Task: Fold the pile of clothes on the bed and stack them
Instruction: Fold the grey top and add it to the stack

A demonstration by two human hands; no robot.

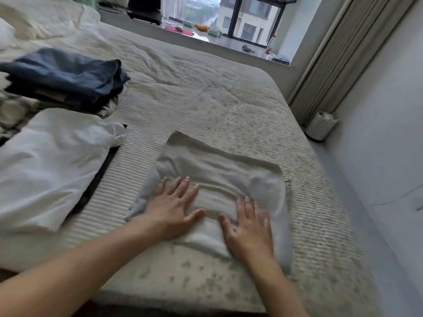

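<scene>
1. A folded pale garment (219,177) lies flat on the ribbed bedspread (206,106), near the bed's near edge; it is the landmark for all that follows.
2. The left hand (174,207) rests palm down on the garment's near left part, fingers straight and spread, gripping nothing.
3. The right hand (249,227) lies flat on the garment's near right part, fingers straight and slightly apart, also holding nothing; it is a little blurred.
4. Left of the garment, apart from it, lies a white garment (50,165), roughly folded, with something dark under its edge.
5. Beyond that, farther left and behind the garment, sits a stack of dark blue clothes (68,76).
6. Far behind the garment is a window (240,19) with small items on its sill.
7. Right of the garment, off the bed, a small ribbed bin (320,126) stands on the floor below a curtain (338,53).
</scene>
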